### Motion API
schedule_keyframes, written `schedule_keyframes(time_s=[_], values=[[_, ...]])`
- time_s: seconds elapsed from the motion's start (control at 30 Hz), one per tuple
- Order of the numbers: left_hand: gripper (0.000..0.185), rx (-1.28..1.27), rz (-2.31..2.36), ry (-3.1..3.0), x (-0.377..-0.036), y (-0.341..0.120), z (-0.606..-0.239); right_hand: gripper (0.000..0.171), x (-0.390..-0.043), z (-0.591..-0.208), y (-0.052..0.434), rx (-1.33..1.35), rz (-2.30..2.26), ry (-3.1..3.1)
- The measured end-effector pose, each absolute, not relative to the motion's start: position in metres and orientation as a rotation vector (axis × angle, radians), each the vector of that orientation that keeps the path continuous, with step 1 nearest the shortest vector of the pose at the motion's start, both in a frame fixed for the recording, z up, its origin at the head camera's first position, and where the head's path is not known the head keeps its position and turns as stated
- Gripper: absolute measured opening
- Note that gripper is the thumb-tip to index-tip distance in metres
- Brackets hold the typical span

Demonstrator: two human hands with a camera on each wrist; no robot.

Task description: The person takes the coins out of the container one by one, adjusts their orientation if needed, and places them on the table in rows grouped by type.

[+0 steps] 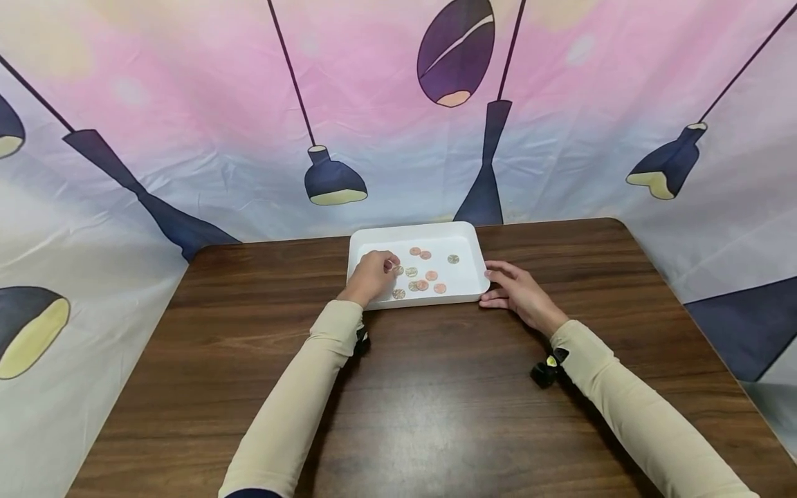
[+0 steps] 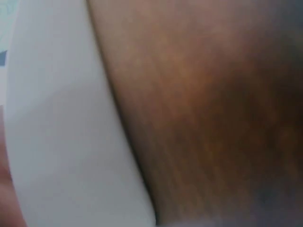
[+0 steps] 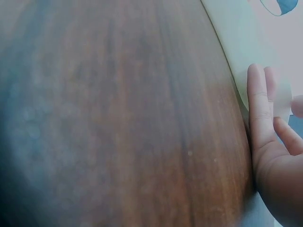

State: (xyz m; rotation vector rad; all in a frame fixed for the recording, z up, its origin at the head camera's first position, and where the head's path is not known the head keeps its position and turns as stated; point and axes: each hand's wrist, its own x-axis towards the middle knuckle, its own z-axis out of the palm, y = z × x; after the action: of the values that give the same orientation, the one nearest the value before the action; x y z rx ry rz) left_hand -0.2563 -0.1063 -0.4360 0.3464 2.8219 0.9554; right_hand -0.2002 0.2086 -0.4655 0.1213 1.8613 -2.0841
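A white rectangular tray [image 1: 457,242] lies near the far edge of the table with several coins in it, some copper like the copper coin [image 1: 432,275], others duller like the brassy coin [image 1: 453,259]. My left hand [image 1: 369,278] reaches over the tray's left side, thumb and fingers bent together right by a dull coin [image 1: 400,270]; whether they pinch a coin I cannot tell. At the tray's right end, my right hand [image 1: 521,296] rests its fairly straight fingers against the outer wall. The right wrist view shows those extended fingers [image 3: 258,101] along the tray's side.
Dark brown wooden table [image 1: 249,360] carries the tray. Behind it hangs a printed cloth [image 1: 386,104] with lamp pictures, close to the table's far edge. A small black device [image 1: 544,373] sits at my right wrist.
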Motion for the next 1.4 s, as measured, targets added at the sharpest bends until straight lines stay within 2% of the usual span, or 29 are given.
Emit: schedule_keyframes(time_s=[0.13,0.47,0.8,1.17,1.4], values=[[0.026,0.322,0.956,2.792,-0.258,-0.110,-0.438,0.055,-0.201,-0.465,0.209,0.126,-2.075,1.861],[0.012,0.363,1.005,2.767,-0.259,-0.109,-0.441,0.055,-0.199,-0.466,0.211,0.149,-2.093,1.845],[0.034,0.390,0.993,2.715,-0.261,-0.116,-0.439,0.053,-0.199,-0.466,0.208,0.139,-2.110,1.850],[0.024,0.659,0.808,2.731,-0.265,-0.119,-0.437,0.053,-0.200,-0.466,0.208,0.143,-2.112,1.858],[0.023,0.676,0.837,2.744,-0.264,-0.120,-0.438,0.054,-0.201,-0.467,0.209,0.141,-2.109,1.838]])
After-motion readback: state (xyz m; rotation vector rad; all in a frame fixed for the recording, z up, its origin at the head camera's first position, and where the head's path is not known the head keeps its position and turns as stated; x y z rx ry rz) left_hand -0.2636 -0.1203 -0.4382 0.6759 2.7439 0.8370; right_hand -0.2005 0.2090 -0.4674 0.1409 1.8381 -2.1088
